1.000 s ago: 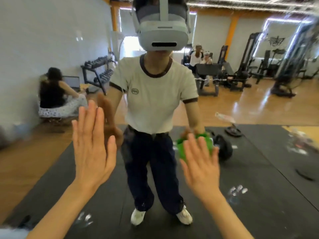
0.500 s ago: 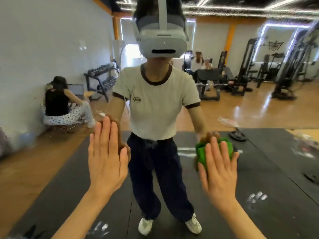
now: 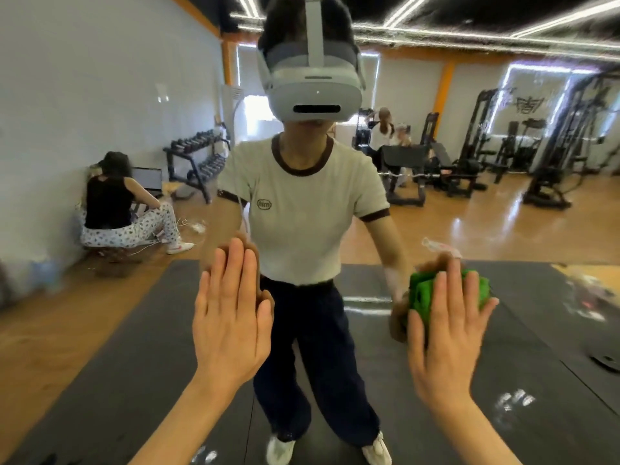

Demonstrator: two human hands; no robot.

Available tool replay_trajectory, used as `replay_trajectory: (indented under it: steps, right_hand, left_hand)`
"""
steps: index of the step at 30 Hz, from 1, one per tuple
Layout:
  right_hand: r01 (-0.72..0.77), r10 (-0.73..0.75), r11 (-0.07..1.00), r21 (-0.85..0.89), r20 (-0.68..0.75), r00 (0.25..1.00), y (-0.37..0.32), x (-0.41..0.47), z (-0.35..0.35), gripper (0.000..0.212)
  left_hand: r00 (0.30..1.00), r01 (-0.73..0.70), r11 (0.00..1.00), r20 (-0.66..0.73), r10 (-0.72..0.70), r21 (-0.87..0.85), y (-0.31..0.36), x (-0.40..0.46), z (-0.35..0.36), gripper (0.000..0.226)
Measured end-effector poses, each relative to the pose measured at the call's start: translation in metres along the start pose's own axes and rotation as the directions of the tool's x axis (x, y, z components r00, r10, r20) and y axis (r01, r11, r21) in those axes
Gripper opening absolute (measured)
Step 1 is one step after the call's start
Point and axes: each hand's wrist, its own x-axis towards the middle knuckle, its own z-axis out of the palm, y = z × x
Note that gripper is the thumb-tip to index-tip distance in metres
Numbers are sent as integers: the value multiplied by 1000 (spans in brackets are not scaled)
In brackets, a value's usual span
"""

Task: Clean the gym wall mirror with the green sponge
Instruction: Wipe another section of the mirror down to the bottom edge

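The gym wall mirror [image 3: 100,78] fills the view and reflects me standing on a dark mat. My right hand [image 3: 446,337] presses the green sponge [image 3: 420,292] flat against the glass with straight, spread fingers; the sponge shows above and beside the fingers. My left hand [image 3: 231,317] lies flat on the mirror to the left at about the same height, fingers straight and together, holding nothing.
White smudges like fingerprints [image 3: 513,399] mark the glass below the right hand, and more smudges [image 3: 204,456] sit low near the left forearm. The reflection shows a seated person [image 3: 110,203] by the wall, a dumbbell rack [image 3: 198,159] and weight machines [image 3: 553,156].
My right hand has slid the sponge to the right across the glass. My left hand has also moved right along the mirror, staying flat.
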Motion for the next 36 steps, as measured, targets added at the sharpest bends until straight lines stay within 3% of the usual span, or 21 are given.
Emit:
replay_trajectory:
  steps: [2,5,8,10,12,15,16,18,20,21,23,26,29,31,34,36]
  right_hand:
    - [-37,37,999,22,7,999,-41,17,10,58]
    - [239,-240,971,19,39,970,-105,42,30,56]
    - [424,-423,905,-44,27,906,-91,59,28,56]
    - [315,-317,947,-61,-28,948,-45,58,17,58]
    - [33,-35,999,-23,-86,996,-7,53,3,57]
    - [-214,218,976,42,-148,965,-37,61,3,59]
    - [-185,189,982,43,-130,973,-69,70,11,67]
    - [75,-70,996,50,-87,994,-133,87,25,74]
    - [362,-359,932,27,-78,930,-158,96,32,63]
    - [429,-427,903,-1,-87,900,-149,97,33,60]
    - [366,-363,930,13,-97,927,-107,90,24,63]
    - [83,-64,989,124,-152,986,-51,81,5,51]
    - [10,16,991,133,-198,980,-83,84,14,51]
    - [189,-171,975,121,-144,975,-123,77,29,56]
    - [513,-513,858,10,-27,858,-126,43,46,63]
    - [576,-575,815,-66,33,818,-93,13,45,68]
  left_hand:
    - [1000,1,1000,3,-1,-3,-1,1,1,59]
    - [1000,2,1000,11,-2,-6,-1,1,-2,59]
    - [1000,-1,1000,19,2,-10,-2,1,-3,59]
    - [1000,6,1000,27,-6,-5,-2,1,-3,59]
    - [1000,15,1000,26,-15,0,-1,0,-1,59]
    - [999,22,1000,25,-22,-17,-1,0,0,59]
    - [999,27,999,27,-26,-37,0,0,-2,59]
    - [999,33,992,25,-30,-118,0,2,-6,62]
    - [998,33,971,53,-21,-237,-2,3,-14,71]
    - [998,33,963,68,-15,-267,-6,1,-19,73]
    - [996,67,969,79,-50,-238,-17,-7,-29,73]
    - [989,149,975,46,-143,-164,-43,-18,-41,72]
    - [988,145,984,67,-138,-107,-60,-21,-40,72]
    - [990,131,988,63,-125,-86,-62,-22,-36,71]
    - [992,114,992,54,-111,-60,-64,-23,-33,62]
    - [993,105,993,57,-102,-62,-65,-24,-33,59]
